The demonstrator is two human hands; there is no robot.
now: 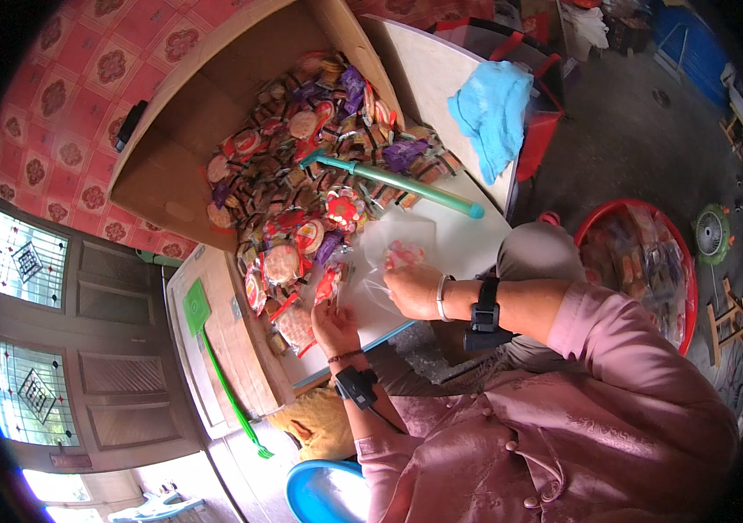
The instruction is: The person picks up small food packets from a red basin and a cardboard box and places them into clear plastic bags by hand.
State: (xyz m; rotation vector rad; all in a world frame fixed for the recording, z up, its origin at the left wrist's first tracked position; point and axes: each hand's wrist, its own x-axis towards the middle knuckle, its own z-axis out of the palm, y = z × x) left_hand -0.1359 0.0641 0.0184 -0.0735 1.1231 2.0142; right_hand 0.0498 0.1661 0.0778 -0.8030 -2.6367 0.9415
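A clear plastic bag [405, 253] with red print is pinched in my right hand [417, 291], above the white tabletop [459, 248]. To its left, my left hand [335, 328] has its fingers closed at the lower end of a small red-and-clear packet [329, 283]. Right beyond both hands lies a big heap of small wrapped snacks [280, 187], with red, purple and clear wrappers. A round pinkish packet [282, 264] lies close to my left hand. Across the heap rests a green tube with a handle [398, 185].
An open cardboard box [206, 113] tips its side behind the heap. A blue cloth [492, 113] hangs over a board on the right. On the floor stands a red basin [692, 288] of packed bags, near a small fan [712, 234]. A green fly swatter [214, 349] lies at left.
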